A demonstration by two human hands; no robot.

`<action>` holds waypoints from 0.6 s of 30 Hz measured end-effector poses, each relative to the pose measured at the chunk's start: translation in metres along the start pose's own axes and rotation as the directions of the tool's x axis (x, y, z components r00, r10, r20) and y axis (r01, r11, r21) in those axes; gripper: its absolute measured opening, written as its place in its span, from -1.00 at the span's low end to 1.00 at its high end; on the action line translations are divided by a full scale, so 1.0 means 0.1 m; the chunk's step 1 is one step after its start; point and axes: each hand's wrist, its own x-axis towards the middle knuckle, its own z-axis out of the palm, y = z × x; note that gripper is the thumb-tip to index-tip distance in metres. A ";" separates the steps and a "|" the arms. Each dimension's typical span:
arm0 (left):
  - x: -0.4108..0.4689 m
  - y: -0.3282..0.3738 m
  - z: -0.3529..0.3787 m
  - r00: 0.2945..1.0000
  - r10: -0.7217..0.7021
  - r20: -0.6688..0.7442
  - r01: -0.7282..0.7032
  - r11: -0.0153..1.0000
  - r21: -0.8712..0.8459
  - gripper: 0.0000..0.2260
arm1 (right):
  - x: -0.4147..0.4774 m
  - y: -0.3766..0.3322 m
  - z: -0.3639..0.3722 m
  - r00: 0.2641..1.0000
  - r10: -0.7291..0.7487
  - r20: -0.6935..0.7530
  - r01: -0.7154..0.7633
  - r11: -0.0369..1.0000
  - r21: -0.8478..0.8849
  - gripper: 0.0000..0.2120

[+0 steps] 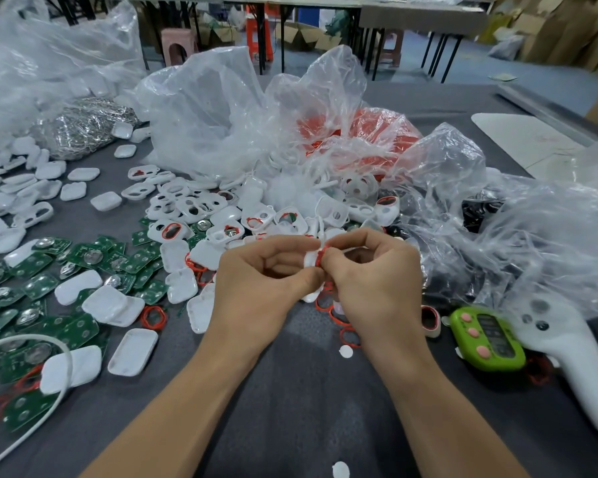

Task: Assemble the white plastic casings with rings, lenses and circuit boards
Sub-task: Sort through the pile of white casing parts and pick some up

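Well, clear bag (pixel 339 84) beyond green timer (pixel 487 339) holds red rings (pixel 377 129). Left of timer, above tabletop (pixel 290 391): left hand (pixel 266 274) fingers pinch white casing (pixel 309 262), right hand (pixel 373 281) fingers pinch red ring (pixel 320 256) against it. Casing edge-on, long axis near upright.

A green timer (pixel 487 338) with pink buttons lies on the grey worktop (pixel 308 408) at near right, just beside a white handheld controller (pixel 563 346). A white cable (pixel 63 353) loops at near left. Crumpled clear bags (pixel 204 108) lie behind. Far off stand a pink stool (pixel 178 43) and cardboard boxes (pixel 301 36).
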 end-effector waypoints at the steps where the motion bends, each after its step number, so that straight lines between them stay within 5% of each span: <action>1: 0.01 0.00 -0.01 1.000 -0.003 -0.027 0.003 1.000 0.009 -0.68 | 0.00 -0.01 -0.01 0.999 0.014 0.030 -0.014 1.000 0.008 -0.92; 5: 0.04 -0.01 -0.04 0.996 -0.044 -0.079 0.044 0.999 -0.011 -0.65 | 0.03 -0.02 -0.04 0.990 -0.001 0.139 -0.004 0.999 0.035 -0.90; 18: 0.05 0.00 -0.11 0.992 -0.125 0.030 0.127 0.987 -0.103 -0.69 | 0.08 -0.03 -0.14 0.984 -0.130 0.125 0.138 0.989 -0.050 -0.78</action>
